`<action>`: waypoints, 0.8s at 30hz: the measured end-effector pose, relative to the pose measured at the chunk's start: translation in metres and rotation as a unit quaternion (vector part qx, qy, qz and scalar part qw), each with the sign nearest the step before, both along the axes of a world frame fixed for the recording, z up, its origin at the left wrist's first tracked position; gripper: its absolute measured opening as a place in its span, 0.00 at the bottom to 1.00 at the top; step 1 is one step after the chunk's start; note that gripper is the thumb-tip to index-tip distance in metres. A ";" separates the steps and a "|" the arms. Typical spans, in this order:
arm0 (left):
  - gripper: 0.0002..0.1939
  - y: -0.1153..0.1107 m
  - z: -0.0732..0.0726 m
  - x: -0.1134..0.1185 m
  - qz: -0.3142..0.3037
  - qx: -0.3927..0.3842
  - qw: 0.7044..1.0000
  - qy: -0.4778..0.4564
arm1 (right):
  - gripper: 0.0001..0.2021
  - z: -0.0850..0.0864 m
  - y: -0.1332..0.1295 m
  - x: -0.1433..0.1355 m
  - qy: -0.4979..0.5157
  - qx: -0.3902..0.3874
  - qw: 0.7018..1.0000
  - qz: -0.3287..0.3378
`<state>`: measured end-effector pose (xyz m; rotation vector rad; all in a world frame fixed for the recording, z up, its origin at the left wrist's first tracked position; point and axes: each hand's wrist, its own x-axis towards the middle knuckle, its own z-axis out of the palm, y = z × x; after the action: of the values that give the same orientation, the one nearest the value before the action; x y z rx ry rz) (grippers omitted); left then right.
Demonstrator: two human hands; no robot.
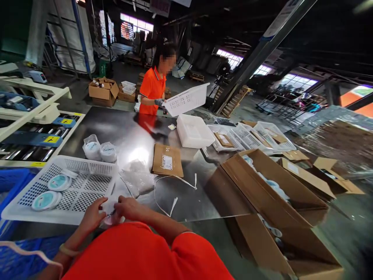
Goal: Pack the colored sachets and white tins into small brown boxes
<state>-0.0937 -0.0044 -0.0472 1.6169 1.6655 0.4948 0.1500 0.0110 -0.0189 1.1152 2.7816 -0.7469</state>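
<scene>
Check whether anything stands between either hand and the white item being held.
Nothing visible does: the left hand and right hand both touch the white item. The white basket is beside them, not between.

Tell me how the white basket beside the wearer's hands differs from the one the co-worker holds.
The near basket lies open side up, while the raised basket is tilted in the co-worker's gloved hand. The near basket holds round, teal-labelled containers; the raised basket's contents, if any, are hidden. Both are white and perforated.
</scene>
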 end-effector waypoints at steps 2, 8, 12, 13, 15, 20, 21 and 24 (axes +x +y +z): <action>0.30 -0.001 -0.001 -0.003 0.022 -0.013 0.999 -0.023 | 0.03 -0.004 0.000 -0.001 -0.034 0.013 0.999 0.019; 0.17 -0.005 0.002 -0.001 -0.025 0.004 0.998 -0.062 | 0.04 -0.020 -0.003 -0.002 0.017 0.048 0.999 -0.005; 0.16 -0.005 0.006 0.014 -0.080 0.051 0.994 -0.056 | 0.16 -0.029 -0.012 -0.004 0.040 0.013 0.997 -0.066; 0.15 -0.005 0.005 0.018 -0.094 0.058 0.993 -0.050 | 0.24 -0.031 -0.013 -0.006 0.037 -0.001 0.996 -0.085; 0.12 -0.004 0.003 0.026 -0.118 0.071 0.990 -0.036 | 0.37 -0.033 -0.012 -0.011 0.022 -0.027 0.993 -0.117; 0.13 -0.007 -0.012 0.028 -0.168 0.152 0.973 -0.042 | 0.23 -0.034 0.005 -0.022 -0.004 -0.044 0.988 -0.148; 0.14 -0.009 -0.014 0.027 -0.173 0.167 0.969 -0.049 | 0.20 -0.035 0.008 -0.022 -0.002 -0.045 0.987 -0.155; 0.14 -0.013 -0.017 0.023 -0.166 0.188 0.966 -0.070 | 0.15 -0.038 0.012 -0.020 0.017 -0.057 0.984 -0.169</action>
<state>-0.0707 -0.0176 -0.0642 2.0355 1.2114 0.7642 0.1296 0.0227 -0.0568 1.5859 2.5640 -0.9482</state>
